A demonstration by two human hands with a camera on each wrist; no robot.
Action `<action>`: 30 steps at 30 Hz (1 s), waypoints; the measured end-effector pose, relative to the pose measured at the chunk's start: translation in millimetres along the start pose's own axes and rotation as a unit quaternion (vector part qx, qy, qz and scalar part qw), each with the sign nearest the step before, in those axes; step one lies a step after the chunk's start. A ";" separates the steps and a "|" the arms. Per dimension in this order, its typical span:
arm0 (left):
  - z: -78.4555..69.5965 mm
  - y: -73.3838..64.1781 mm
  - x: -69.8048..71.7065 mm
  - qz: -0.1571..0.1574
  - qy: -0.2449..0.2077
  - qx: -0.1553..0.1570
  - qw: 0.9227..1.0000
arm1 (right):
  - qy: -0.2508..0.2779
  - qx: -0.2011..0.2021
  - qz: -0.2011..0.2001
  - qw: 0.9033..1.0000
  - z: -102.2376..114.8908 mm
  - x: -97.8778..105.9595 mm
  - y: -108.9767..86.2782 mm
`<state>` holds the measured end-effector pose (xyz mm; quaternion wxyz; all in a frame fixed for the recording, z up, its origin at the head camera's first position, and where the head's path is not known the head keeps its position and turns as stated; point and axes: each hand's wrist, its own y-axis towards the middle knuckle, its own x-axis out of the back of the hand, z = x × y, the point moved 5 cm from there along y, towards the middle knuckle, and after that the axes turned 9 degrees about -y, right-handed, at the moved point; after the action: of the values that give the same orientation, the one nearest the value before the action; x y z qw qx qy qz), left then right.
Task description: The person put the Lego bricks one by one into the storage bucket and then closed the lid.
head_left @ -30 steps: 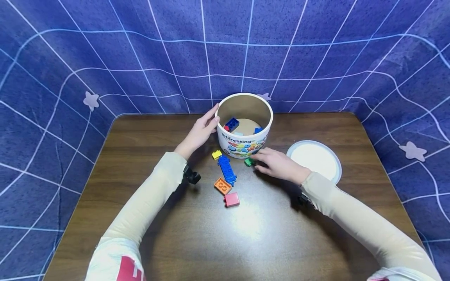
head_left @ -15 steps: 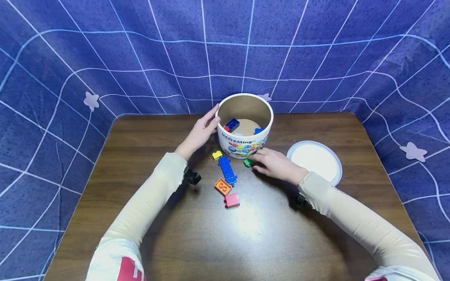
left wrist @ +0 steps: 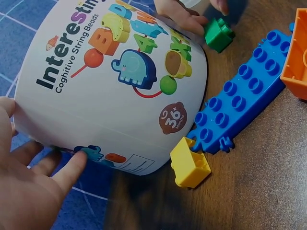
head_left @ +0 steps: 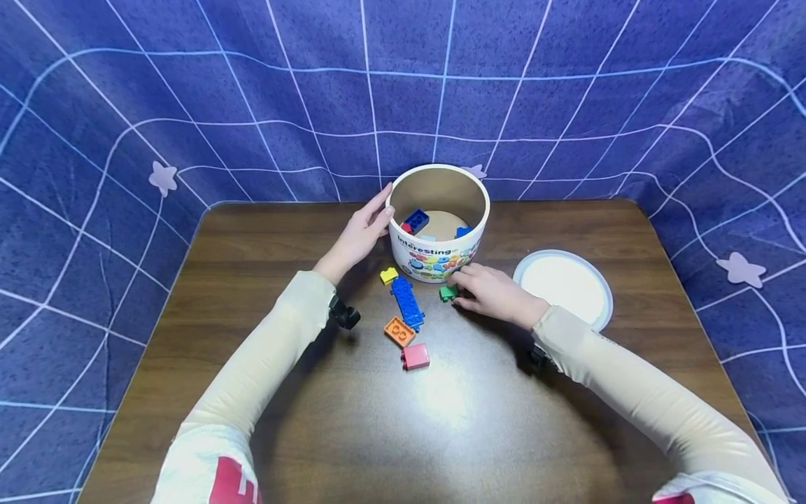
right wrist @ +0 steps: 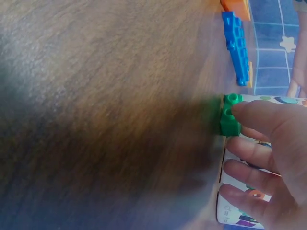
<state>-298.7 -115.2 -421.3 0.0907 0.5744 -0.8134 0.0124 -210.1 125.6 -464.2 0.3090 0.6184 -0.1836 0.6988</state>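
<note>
A white round bucket (head_left: 434, 266) printed with "Interesting" stands at the back of the table. My left hand (head_left: 355, 238) rests against its left side near the rim, fingers fairly straight and spread in the left wrist view. At the bucket's front right, my right hand (head_left: 494, 294) pinches a small green toy brick (right wrist: 230, 115) between thumb and index finger, low by the tabletop. The other right fingers lie close to the bucket wall. A yellow brick (left wrist: 188, 165) touches or nearly touches the end of a long blue studded base (left wrist: 240, 96), just before the bucket.
Nearer lie an orange brick (head_left: 399, 332), studs down, and a red-pink brick (head_left: 415, 357). Dark blue (head_left: 417, 222), red and lighter blue pieces lie inside the bucket. A round white lid (head_left: 562, 287) lies to the right. Blue cloth (head_left: 403, 105) rises behind the table.
The green brick has shifted slightly and turned at my right fingertips, which have closed around it. My left hand and the bucket stay in place; the head view tilts a little.
</note>
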 end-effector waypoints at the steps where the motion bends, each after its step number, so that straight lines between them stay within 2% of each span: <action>1: 0.0 0.0 0.0 0.000 0.000 0.001 1.000 | 0.000 -0.001 0.002 1.000 -0.1 -0.3 0.2; 7: 0.4 0.5 0.4 0.001 0.002 -0.001 1.000 | -0.002 -0.008 0.003 1.000 -0.3 -1.1 2.1; 12: -5.5 0.5 0.1 0.004 0.001 0.000 1.000 | -0.009 -0.017 0.006 1.000 -1.6 -0.2 5.2; 19: 3.4 -3.6 -1.3 0.001 0.004 -0.002 1.000 | -0.013 -0.021 0.018 1.000 2.9 -5.9 0.2; 30: 0.3 -2.9 -0.5 0.000 0.011 0.000 1.000 | -0.031 -0.003 0.013 0.999 5.7 1.4 -2.7</action>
<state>-295.9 -115.8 -421.9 0.0994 0.5744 -0.8123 0.0188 -204.1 124.2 -462.2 0.2959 0.6363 -0.2029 0.6829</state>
